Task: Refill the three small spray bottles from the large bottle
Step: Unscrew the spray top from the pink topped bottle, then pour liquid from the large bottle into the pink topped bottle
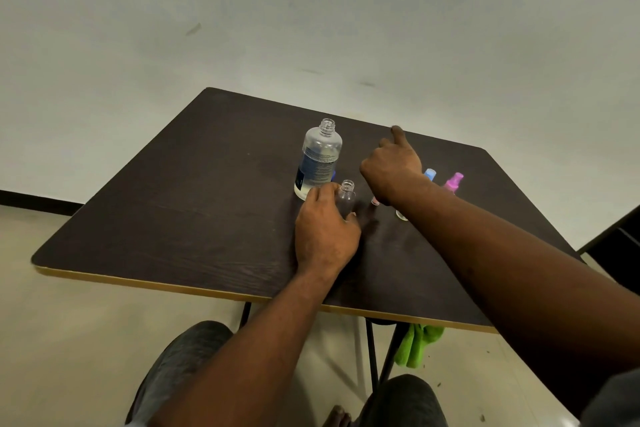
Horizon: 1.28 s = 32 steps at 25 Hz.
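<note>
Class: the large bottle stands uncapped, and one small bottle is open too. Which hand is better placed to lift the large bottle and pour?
Probably the right hand. It is free, hovering beside the large bottle, while the left hand grips the open small bottle, steadying it upright on the table.

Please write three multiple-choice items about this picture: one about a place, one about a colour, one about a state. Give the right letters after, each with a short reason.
1. Where does the large bottle stand?
A. on the floor
B. on the dark table, behind the left hand
C. in the person's lap

2. What colour is the spray top farthest to the right?
A. pink
B. green
C. black

3. In what state is the small bottle at the left hand?
A. lying on its side
B. closed with a cap
C. upright, its neck open

Answers:
1 B, it stands upright on the tabletop just beyond the hand.
2 A, it is pink, beside a blue top.
3 C, the bare threaded neck shows, no sprayer on it.
</note>
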{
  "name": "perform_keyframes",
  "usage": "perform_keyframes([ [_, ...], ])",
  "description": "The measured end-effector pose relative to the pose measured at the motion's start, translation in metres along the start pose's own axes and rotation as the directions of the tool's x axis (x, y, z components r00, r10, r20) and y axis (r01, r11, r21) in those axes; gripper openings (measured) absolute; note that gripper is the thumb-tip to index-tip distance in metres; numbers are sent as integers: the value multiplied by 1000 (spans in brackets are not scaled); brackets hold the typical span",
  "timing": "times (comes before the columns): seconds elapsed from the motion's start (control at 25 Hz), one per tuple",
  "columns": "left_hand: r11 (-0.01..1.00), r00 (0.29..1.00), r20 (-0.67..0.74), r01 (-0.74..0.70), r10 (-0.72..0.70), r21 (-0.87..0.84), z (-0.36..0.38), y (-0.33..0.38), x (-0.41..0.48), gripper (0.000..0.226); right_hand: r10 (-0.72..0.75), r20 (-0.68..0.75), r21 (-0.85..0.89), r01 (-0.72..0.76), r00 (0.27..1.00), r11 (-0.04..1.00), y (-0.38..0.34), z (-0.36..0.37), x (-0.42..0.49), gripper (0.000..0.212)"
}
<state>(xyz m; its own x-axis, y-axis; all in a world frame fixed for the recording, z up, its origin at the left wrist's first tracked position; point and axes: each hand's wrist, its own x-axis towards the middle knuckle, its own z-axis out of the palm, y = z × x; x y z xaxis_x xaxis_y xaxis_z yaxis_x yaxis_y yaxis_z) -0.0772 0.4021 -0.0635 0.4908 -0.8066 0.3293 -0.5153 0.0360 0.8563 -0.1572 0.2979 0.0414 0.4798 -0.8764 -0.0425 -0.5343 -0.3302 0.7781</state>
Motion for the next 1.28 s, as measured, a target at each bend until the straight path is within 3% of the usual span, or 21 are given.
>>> perform_keyframes([
  [0.12, 1000, 1000, 1, 6, -6, 13, 0, 1, 0, 55, 8, -152, 87, 5, 988, 996, 15, -7, -5, 42],
  [0.24, 1000, 1000, 7, 9, -9, 14, 0, 0, 0, 53, 98, -374, 301, 21, 922, 954, 25, -7, -18, 54],
  [0.32, 1000, 1000, 8, 12, -12, 6, -1, 1, -1, 50, 253, -522, 488, 42, 815, 872, 22, -4, -32, 47],
  [0.4, 1000, 1000, 3, 22, -22, -10, -3, 2, -1, 48, 422, -595, 681, 151, 684, 716, 2, 1, -48, 36],
  [0.44, 999, 1000, 1, 25, -25, -22, -4, 3, -1, 46, 488, -561, 775, 216, 669, 594, -13, 4, -56, 32],
  [0.56, 999, 1000, -7, 28, -28, -31, -5, 4, -1, 32, 584, -250, 968, 215, 773, 130, -61, 19, -76, 40],
  [0.64, 999, 999, -10, 48, -48, -12, -6, 5, -2, 26, 593, -35, 982, 139, 805, -131, -83, 33, -83, 43],
  [0.72, 999, 999, 11, 37, -37, -6, -8, 4, -2, 28, 568, 76, 942, 127, 820, -310, -94, 44, -85, 34],
  [0.84, 999, 992, 124, 17, -13, -30, -16, -2, -1, 42, 474, 25, 932, 151, 880, -331, -91, 50, -82, 33],
  [0.92, 988, 985, 169, 49, -24, -145, -26, -12, 2, 54, 434, 10, 929, 152, 901, -338, -87, 51, -80, 34],
  [1.0, 961, 995, 55, 93, -82, -262, -38, -25, 10, 57, 426, 27, 919, 145, 904, -366, -87, 54, -78, 33],
  [1.08, 967, 989, -80, 99, -121, -235, -47, -35, 27, 62, 450, 1, 931, 164, 893, -327, -91, 55, -79, 33],
  [1.16, 981, 991, -80, 88, -103, -174, -50, -40, 46, 81, 483, -9, 940, 173, 876, -295, -95, 56, -79, 34],
  [1.28, 988, 999, 11, 35, -34, -153, -38, -38, 63, 95, 509, 28, 927, 168, 860, -335, -95, 58, -76, 40],
])
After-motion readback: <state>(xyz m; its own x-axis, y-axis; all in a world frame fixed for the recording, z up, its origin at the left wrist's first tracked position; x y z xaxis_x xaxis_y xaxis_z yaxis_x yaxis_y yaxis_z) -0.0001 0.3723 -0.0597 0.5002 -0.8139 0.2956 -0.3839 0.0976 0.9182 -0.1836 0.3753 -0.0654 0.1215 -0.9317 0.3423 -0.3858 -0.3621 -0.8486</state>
